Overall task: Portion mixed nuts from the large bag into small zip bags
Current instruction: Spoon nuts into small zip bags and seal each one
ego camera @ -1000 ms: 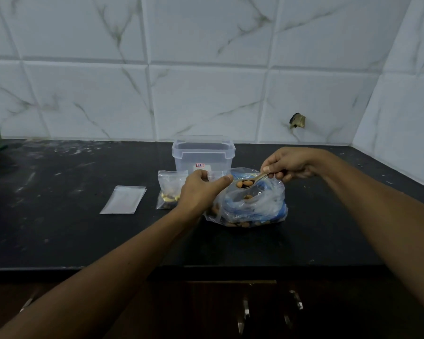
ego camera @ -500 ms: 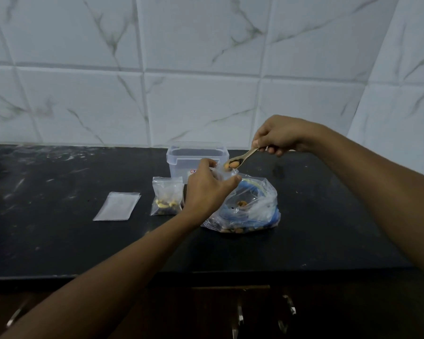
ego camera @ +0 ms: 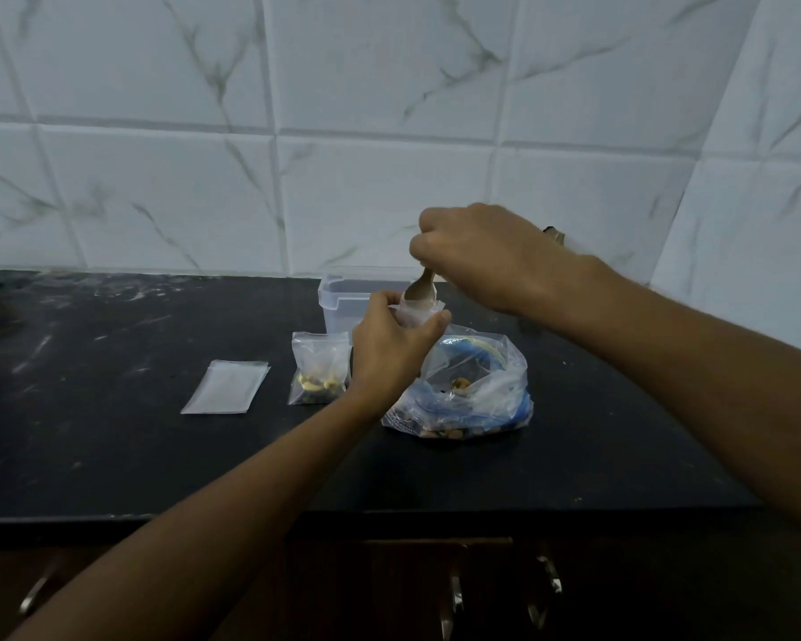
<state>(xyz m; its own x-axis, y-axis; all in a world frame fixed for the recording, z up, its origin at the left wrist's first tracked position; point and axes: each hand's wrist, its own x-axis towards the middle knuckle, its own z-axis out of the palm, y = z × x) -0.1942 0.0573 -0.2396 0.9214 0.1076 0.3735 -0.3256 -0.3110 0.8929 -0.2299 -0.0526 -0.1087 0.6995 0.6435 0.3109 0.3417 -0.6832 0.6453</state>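
while the left hand (ego camera: 391,349) grips a small zip bag (ego camera: 418,311) by its open mouth, the right hand (ego camera: 477,256) pinches a spoon (ego camera: 421,289) tipped down into it, just above the large bag (ego camera: 463,386) of nuts. i think the nuts are being poured in now, and next the spoon must lift out without pulling the little bag. half a second ago the spoon was flatter and full beside the bag's mouth, and the right hand has turned over since.
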